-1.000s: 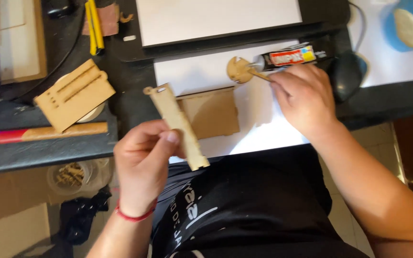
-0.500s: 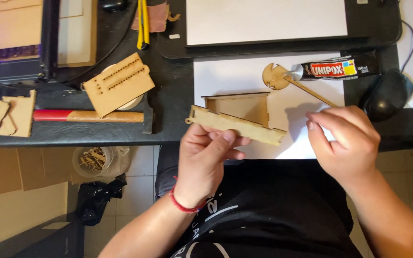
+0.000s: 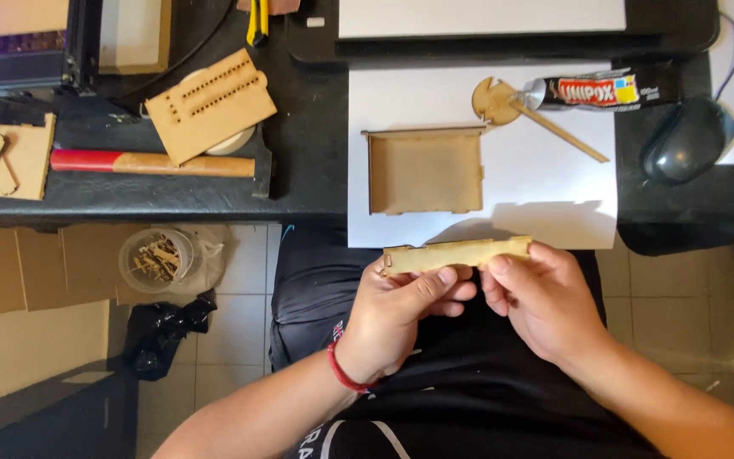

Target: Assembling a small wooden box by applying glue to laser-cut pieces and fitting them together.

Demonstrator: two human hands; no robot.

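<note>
The black desk (image 3: 299, 183) fills the top of the view, and its front edge runs straight across just above the person's lap. Below that edge there is open room over the dark shirt and the tiled floor (image 3: 239, 280), and both hands work there, clear of the desk. A white sheet of paper (image 3: 554, 187) lies at the desk's front edge, with bare paper to the right of a shallow wooden tray (image 3: 425, 172) that sits flat near its middle. To the left on the desk lie a wooden board with rows of holes (image 3: 210, 104) and a red-handled tool (image 3: 150, 162). At the right end sits a black mouse (image 3: 688, 140), and just beside it a glue tube (image 3: 606, 89) rests on the paper's top right corner, touching a round wooden disc with a thin stick (image 3: 503, 102).

The left hand (image 3: 401, 314) and the right hand (image 3: 545, 302) together hold 1 flat wooden strip (image 3: 456, 253). Each hand is closed on it in a pinch, thumb below and fingers behind. The strip lies level, just below the desk edge and the tray, its left end sticking out past the left fingers.
</note>
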